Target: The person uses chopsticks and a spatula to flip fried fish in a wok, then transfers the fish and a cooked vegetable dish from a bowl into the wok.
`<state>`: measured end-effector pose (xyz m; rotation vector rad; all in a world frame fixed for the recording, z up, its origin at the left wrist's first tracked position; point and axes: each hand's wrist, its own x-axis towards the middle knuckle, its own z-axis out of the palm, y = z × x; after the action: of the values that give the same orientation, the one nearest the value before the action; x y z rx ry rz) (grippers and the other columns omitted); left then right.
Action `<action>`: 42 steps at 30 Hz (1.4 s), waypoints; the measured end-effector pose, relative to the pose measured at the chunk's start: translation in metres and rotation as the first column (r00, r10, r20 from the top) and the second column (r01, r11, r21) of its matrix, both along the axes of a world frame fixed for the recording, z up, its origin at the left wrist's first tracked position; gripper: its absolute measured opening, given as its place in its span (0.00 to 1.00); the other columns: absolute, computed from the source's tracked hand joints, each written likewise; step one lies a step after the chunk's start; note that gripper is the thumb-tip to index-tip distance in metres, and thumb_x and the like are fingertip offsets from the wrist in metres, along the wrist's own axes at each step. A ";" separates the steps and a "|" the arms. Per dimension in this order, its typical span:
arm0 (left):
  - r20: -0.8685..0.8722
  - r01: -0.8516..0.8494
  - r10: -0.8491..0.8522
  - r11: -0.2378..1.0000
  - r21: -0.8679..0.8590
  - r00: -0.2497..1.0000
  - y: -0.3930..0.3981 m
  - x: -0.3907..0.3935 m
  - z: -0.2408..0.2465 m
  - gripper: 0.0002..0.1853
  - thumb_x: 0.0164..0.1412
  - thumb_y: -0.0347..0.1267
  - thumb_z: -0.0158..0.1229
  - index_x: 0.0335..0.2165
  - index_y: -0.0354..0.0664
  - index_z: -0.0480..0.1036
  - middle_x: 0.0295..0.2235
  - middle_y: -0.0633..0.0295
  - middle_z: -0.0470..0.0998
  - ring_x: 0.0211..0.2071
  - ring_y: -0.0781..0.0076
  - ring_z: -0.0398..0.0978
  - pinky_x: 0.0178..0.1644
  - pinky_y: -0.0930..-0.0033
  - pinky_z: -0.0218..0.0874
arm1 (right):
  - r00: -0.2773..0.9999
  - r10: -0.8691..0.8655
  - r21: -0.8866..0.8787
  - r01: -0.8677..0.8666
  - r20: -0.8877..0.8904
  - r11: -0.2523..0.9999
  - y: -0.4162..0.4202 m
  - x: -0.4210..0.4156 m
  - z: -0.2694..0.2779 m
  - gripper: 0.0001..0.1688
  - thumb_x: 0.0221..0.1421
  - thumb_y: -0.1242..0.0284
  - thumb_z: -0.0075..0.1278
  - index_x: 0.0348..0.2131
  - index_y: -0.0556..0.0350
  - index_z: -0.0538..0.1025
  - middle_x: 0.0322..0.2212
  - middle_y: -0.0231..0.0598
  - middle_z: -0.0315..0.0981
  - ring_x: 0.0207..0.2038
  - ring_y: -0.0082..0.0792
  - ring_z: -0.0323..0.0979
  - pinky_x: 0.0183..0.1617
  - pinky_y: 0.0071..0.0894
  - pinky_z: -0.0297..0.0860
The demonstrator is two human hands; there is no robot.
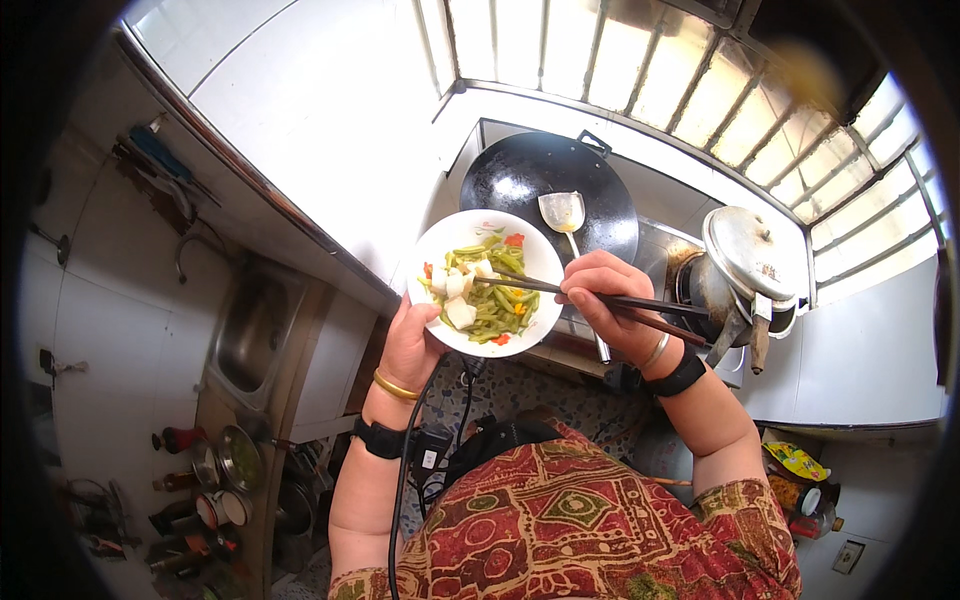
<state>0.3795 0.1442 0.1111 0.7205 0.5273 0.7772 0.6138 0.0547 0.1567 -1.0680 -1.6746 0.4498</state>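
My left hand [415, 334] holds a white bowl [541, 247] by its left rim, the thumb over the edge. Green vegetable strips [491, 306] and white chunks [459, 311] of food lie in it. With my right hand [611, 300] I grip dark chopsticks [540, 284]; their tips are at the white chunks inside the bowl. A metal spatula [562, 213] lies with its blade over the black wok [517, 176]; its handle runs down behind my right hand, and whether that hand touches it I cannot tell.
The wok stands on the stove behind the bowl. To its right is a metal pot with a lid [750, 251] and a wooden-handled tool [760, 337]. A steel sink [255, 337] and a counter with bottles and bowls [240, 457] are at the left. A black cable [405, 457] hangs by my left arm.
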 end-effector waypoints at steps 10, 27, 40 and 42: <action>-0.005 0.012 -0.012 1.000 -0.001 1.000 0.000 0.001 -0.002 0.31 0.49 0.27 0.41 0.53 0.32 0.49 0.49 0.51 0.62 0.49 0.63 0.63 0.53 0.65 0.57 | 1.000 -0.002 0.010 0.002 -0.023 1.000 0.009 0.001 -0.008 0.02 0.47 0.79 0.50 0.25 0.60 0.72 0.26 0.39 0.69 0.27 0.34 0.70 0.30 0.27 0.67; 0.008 -0.001 0.001 1.000 -0.013 1.000 -0.002 0.000 -0.004 0.30 0.49 0.26 0.41 0.53 0.32 0.50 0.49 0.53 0.61 0.50 0.63 0.62 0.54 0.65 0.54 | 0.654 -0.254 -0.368 -0.041 -0.713 0.929 0.013 0.014 -0.038 0.09 0.56 0.71 0.44 0.30 0.60 0.71 0.24 0.37 0.71 0.25 0.29 0.74 0.30 0.24 0.72; 0.012 0.003 -0.003 1.000 -0.025 1.000 -0.007 -0.002 -0.006 0.31 0.48 0.27 0.42 0.53 0.32 0.50 0.50 0.52 0.61 0.50 0.63 0.62 0.54 0.65 0.53 | 0.305 -0.268 -0.331 -0.177 -0.914 0.927 0.010 0.030 -0.052 0.13 0.56 0.67 0.41 0.29 0.60 0.70 0.22 0.42 0.71 0.23 0.30 0.72 0.29 0.30 0.72; -0.004 0.001 -0.001 1.000 -0.023 1.000 -0.008 -0.002 -0.006 0.32 0.48 0.28 0.42 0.54 0.31 0.49 0.51 0.52 0.60 0.51 0.63 0.61 0.56 0.65 0.51 | 0.276 -0.271 -0.328 -0.185 -0.922 0.926 0.009 0.031 -0.052 0.13 0.56 0.67 0.41 0.29 0.59 0.70 0.22 0.41 0.71 0.23 0.30 0.72 0.29 0.30 0.72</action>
<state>0.3770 0.1364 0.1054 0.7015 0.5384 0.7678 0.6444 0.0633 0.1048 -0.7703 -0.3929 1.1645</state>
